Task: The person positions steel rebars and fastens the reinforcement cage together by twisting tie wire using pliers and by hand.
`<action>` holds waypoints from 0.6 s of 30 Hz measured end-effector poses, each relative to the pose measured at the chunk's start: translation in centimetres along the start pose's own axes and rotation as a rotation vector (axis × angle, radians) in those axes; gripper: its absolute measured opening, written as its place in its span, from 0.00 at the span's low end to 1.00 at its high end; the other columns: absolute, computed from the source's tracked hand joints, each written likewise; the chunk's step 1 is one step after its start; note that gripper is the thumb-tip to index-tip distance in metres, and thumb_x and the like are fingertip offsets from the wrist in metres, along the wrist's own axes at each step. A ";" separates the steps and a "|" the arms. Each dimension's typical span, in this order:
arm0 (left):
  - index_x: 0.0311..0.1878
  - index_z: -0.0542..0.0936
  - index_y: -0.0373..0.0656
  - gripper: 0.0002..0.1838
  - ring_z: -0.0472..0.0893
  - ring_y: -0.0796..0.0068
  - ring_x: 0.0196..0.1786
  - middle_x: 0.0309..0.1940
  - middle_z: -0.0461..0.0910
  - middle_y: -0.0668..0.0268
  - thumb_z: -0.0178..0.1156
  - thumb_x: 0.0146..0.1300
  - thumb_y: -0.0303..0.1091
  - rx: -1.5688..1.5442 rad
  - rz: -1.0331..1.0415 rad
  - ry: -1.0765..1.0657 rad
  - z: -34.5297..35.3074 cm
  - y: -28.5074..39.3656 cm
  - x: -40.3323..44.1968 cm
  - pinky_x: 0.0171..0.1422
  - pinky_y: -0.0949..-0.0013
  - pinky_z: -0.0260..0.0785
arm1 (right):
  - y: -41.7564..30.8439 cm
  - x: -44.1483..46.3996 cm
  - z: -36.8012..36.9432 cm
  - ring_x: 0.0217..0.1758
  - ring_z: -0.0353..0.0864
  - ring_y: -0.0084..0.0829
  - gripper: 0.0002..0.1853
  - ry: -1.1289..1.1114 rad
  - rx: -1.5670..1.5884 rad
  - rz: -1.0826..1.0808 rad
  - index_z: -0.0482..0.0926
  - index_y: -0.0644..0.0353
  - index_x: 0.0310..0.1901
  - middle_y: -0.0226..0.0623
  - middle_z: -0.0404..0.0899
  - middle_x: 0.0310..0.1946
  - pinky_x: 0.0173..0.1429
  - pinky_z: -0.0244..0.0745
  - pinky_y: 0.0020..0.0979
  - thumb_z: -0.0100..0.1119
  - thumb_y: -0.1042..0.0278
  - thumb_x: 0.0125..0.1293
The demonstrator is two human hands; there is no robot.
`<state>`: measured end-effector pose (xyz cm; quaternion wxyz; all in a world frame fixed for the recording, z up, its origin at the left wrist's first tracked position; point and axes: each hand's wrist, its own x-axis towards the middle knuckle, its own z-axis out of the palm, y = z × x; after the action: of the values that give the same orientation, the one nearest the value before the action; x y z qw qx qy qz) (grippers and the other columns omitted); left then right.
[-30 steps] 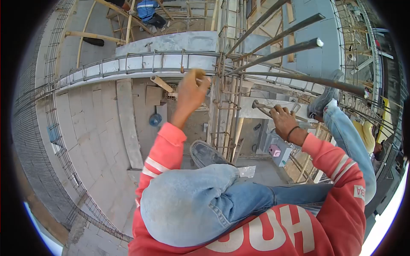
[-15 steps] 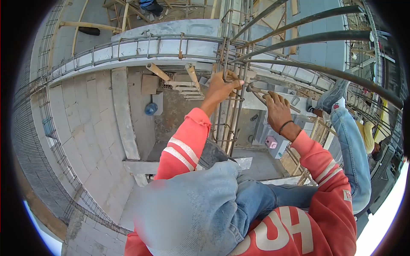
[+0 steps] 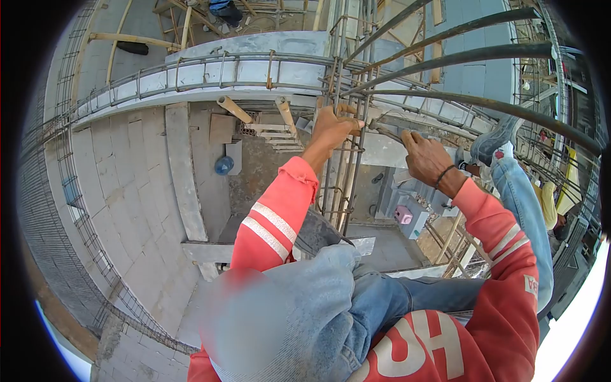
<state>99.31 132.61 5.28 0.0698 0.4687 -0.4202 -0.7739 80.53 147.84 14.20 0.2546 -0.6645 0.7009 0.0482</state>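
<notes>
My left hand (image 3: 332, 130) is closed at the upright rebar column (image 3: 344, 184), its fingers curled around the bars just below the beam joint. Exactly what its fingertips pinch is hidden. My right hand (image 3: 428, 158) is closed on the handles of steel pincers (image 3: 389, 132). The jaws of the pincers point left, close to the column and my left thumb. A thin curved wire shows just above the jaws. Thick bent rebars (image 3: 458, 60) fan out to the right above both hands.
A rebar beam cage (image 3: 223, 70) runs left from the column. Far below are a floor with a blue round object (image 3: 224, 165), a wooden ladder (image 3: 277, 135) and a pink container (image 3: 403, 214). Block walls (image 3: 133, 210) stand at left. Another person (image 3: 223, 11) is at the top.
My right hand has moved slightly right and down, and its fingers have closed around the pincers' handles, which were spread apart before. The left hand stays nearly in place at the column.
</notes>
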 end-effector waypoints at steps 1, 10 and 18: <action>0.50 0.79 0.35 0.20 0.87 0.69 0.33 0.32 0.86 0.57 0.73 0.54 0.26 0.011 -0.006 -0.003 0.0 0.1 0.1 0.43 0.66 0.76 | -0.1 0.0 -0.7 0.35 0.82 0.56 0.15 -0.057 0.008 -0.023 0.69 0.67 0.48 0.55 0.79 0.36 0.39 0.78 0.51 0.55 0.73 0.60; 0.49 0.80 0.37 0.17 0.87 0.68 0.37 0.36 0.86 0.57 0.71 0.56 0.27 0.036 -0.117 -0.059 -0.6 1.3 -0.1 0.41 0.68 0.76 | 4.9 3.9 -1.9 0.18 0.80 0.24 0.17 -0.893 1.282 0.475 0.71 0.61 0.36 0.37 0.80 0.23 0.21 0.76 0.26 0.75 0.69 0.58; 0.50 0.81 0.34 0.17 0.86 0.69 0.39 0.40 0.85 0.58 0.70 0.58 0.26 -0.031 -0.118 -0.101 -0.4 -0.2 0.6 0.44 0.66 0.79 | 1.6 0.2 -1.2 0.44 0.85 0.52 0.25 -0.128 -0.128 0.059 0.69 0.63 0.59 0.55 0.82 0.37 0.47 0.77 0.53 0.61 0.67 0.61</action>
<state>99.34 132.14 4.65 0.0099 0.4520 -0.3826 -0.8057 78.68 147.34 14.72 0.2544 -0.6540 0.6979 0.1428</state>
